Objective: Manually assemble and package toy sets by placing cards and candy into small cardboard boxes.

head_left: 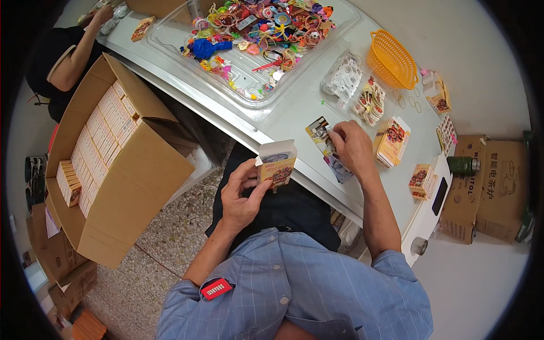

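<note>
Support the small open box [276,171] at the centre of the frame with the left hand [242,195], which is closed on it at its lower left; the lid flap stands up and a bluish-grey item shows in the mouth. Pinch lightly, since the thin card walls would probably crease under pressure, and keep the mouth clear of the fingers. The right hand [357,148], right of centre, lies over the glossy printed cards [321,131] on the worktop [299,129]; whether its fingers pinch a card or only rest there cannot be told. Separating a card is best done by its edge, with even fingertip pressure, to avoid bending it. Pose: the left forearm rises from the lower centre, thumb across the lower front of the box, fingers curled at its left and behind. The right forearm angles up and left from the lower right, back of the hand uppermost, fingers bent downward.
</note>
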Tool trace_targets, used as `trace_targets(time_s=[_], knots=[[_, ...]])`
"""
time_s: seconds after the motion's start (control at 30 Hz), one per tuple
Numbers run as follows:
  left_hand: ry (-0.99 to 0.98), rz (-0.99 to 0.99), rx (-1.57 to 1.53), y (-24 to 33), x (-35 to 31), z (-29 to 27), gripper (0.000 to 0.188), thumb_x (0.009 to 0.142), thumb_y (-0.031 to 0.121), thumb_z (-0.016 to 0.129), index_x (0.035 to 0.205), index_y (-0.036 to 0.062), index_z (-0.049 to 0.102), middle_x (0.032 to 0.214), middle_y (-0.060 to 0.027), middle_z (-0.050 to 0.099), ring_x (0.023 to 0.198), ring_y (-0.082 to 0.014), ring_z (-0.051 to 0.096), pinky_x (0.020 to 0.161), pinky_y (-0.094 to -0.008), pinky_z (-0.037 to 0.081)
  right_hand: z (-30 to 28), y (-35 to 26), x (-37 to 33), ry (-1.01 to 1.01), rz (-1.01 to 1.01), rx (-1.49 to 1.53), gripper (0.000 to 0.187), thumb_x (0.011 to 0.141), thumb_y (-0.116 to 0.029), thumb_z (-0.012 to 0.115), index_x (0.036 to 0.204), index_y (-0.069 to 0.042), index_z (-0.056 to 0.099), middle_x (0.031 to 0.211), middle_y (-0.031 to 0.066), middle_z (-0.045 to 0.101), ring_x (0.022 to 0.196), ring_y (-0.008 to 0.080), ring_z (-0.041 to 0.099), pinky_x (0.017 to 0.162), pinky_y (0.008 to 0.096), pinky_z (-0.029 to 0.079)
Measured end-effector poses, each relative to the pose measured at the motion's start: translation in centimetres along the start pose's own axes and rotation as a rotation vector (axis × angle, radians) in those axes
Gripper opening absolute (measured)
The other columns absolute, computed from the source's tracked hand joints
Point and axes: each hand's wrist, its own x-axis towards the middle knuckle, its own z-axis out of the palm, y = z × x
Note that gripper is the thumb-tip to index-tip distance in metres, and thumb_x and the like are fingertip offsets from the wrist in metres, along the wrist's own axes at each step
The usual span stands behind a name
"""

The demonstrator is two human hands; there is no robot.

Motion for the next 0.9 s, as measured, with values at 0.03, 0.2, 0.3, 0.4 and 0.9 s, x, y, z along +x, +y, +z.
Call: trace_targets(time_s=[0.03, 0.2, 0.3, 0.4, 0.9], knots=[[-0.004, -0.008, -0.002, 0.0, 0.0, 0.0, 0.057, 0.088, -0.006, 0.074, 0.139, 0.0010, 0.050, 0.116, -0.0149, 0.067, 0.105, -0.0201, 0.069, 0.087, -0.0317, 0.059, 0.3, 0.2, 0.0, 0.000, 0.000, 0.000, 0.021, 0.092, -0.021, 0.067, 0.095, -0.001, 0.071, 0.091, 0.0171, 0.065, 0.088, 0.0356, 0.065, 0.078, 0.0462, 0.051], [-0.002, -0.008, 0.011, 0.0, 0.0, -0.1, 0.057, 0.087, -0.006, 0.074, 0.139, 0.0008, 0.051, 0.118, -0.0147, 0.066, 0.105, -0.0196, 0.069, 0.087, -0.0312, 0.059, 0.5, 1.1, 0.3, 0.071, -0.023, 0.067, 0.017, 0.093, -0.016, 0.067, 0.097, 0.000, 0.072, 0.089, 0.0158, 0.067, 0.080, 0.0307, 0.066, 0.074, 0.0393, 0.051], [-0.004, -0.038, -0.007, -0.2, -0.1, -0.1, 0.057, 0.087, -0.007, 0.074, 0.139, 0.0007, 0.051, 0.119, -0.0145, 0.066, 0.106, -0.0195, 0.068, 0.087, -0.0314, 0.060, -0.4, 0.2, -0.4, 0.098, 0.057, 0.409, 0.015, 0.093, -0.012, 0.068, 0.099, 0.001, 0.073, 0.085, 0.0121, 0.067, 0.076, 0.0226, 0.065, 0.072, 0.0326, 0.051], [-0.011, -0.021, 0.009, -0.3, -0.1, 0.2, 0.055, 0.087, -0.007, 0.074, 0.137, 0.0001, 0.053, 0.120, -0.0141, 0.066, 0.105, -0.0195, 0.069, 0.086, -0.0313, 0.060, -2.1, -2.6, -1.5, 0.110, -0.117, 0.534, 0.012, 0.090, -0.005, 0.071, 0.100, 0.000, 0.074, 0.083, 0.0083, 0.066, 0.073, 0.0158, 0.062, 0.067, 0.0283, 0.050], [-0.131, 0.141, 0.211, 0.9, 0.3, 0.1, 0.048, 0.084, -0.003, 0.077, 0.129, -0.0012, 0.060, 0.115, -0.0180, 0.070, 0.095, -0.0232, 0.072, 0.080, -0.0321, 0.060, -4.2, -7.8, -1.4, -0.261, -0.770, 0.124, 0.020, 0.082, -0.005, 0.077, 0.101, -0.007, 0.073, 0.082, 0.0085, 0.062, 0.077, 0.0279, 0.064, 0.066, 0.0382, 0.051]])
